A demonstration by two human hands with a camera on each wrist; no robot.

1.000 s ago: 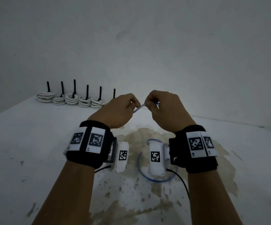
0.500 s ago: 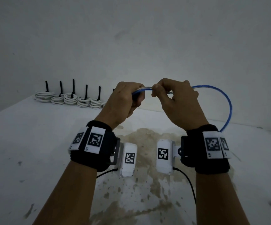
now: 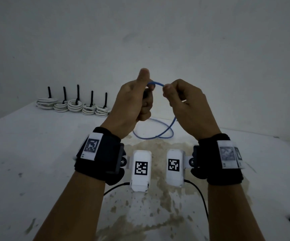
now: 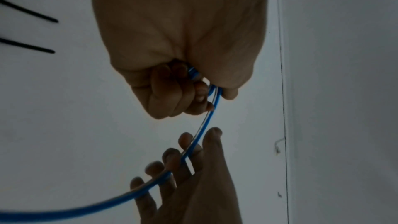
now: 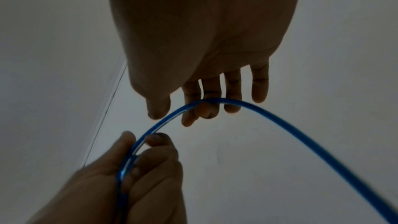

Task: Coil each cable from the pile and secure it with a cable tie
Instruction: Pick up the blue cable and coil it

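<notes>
- The left hand (image 3: 134,101) is gripping the gathered turns of the blue cable (image 3: 155,83) in a curled fist, thumb sticking up; the left wrist view is showing several strands bunched between its fingers (image 4: 172,89) and thumb.
- The right hand (image 3: 184,103) is sitting just beside the left, at about the same height; the cable is arching across the short gap between them.
- In the right wrist view the cable is draping over the right hand's loosely extended fingers (image 5: 233,91), guided rather than clamped; whether the thumb is pressing on it I cannot tell.
- From the right hand the free length is dropping to the table (image 3: 36,153), where it is lying in a loose loop (image 3: 153,131) towards the far edge, beyond both wrists.
- So the slack is lying on the right hand's side and below; that hand looks better placed to feed the next turn.
- The cable is thin, smooth and springy-looking.
- Five white coils (image 3: 74,105), each with an upright black cable tie (image 3: 78,92), are standing along the far left edge.
</notes>
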